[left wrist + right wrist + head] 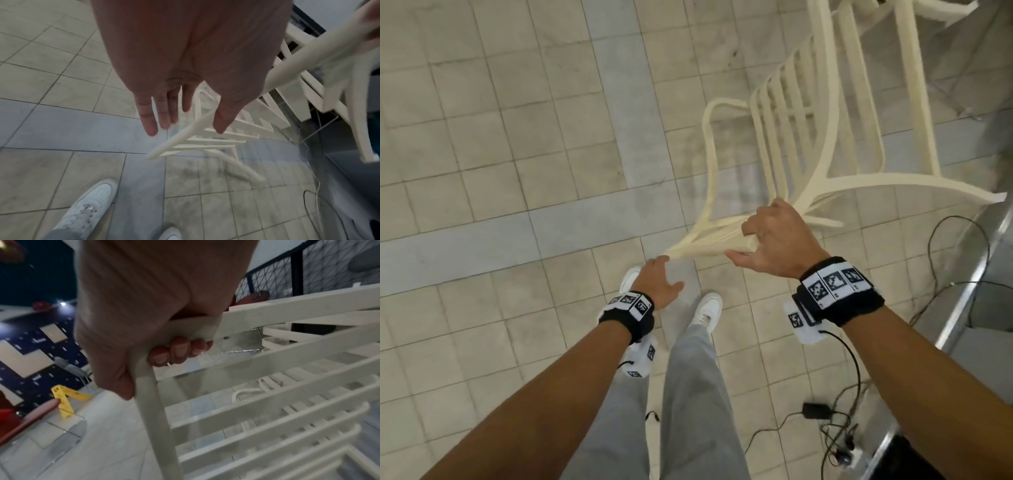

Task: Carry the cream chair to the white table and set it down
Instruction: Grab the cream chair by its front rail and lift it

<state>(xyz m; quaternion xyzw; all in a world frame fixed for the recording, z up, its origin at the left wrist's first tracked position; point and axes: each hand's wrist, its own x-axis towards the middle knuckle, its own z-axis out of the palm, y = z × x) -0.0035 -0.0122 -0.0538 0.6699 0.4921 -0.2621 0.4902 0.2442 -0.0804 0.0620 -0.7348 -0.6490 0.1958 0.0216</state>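
The cream chair (822,144) hangs tilted above the tiled floor (482,144), its slatted back and seat sloping away toward the upper right of the head view, with one curved armrest looping out to the left. The head view shows the whole posture: the right hand (774,236) grips the top rail of the chair back, while the left hand (659,282) is lower and to the left, close to the near end of that rail; whether it touches the rail cannot be told there. The right wrist view alone shows the grip itself: the fingers (176,350) curl under the rail at its corner, nails facing the camera, with the palm pressed on top. It also takes in a yellow floor sign (65,400) standing on the floor well to the left. The left wrist view shows the left hand's fingers (162,112) straight and slightly spread, holding nothing, with the chair's frame seen beyond the fingertips. White sneakers (709,308) stand on the tiles below the hands, and black cables (825,421) lie along the floor's right edge beside a metal ledge (962,291).
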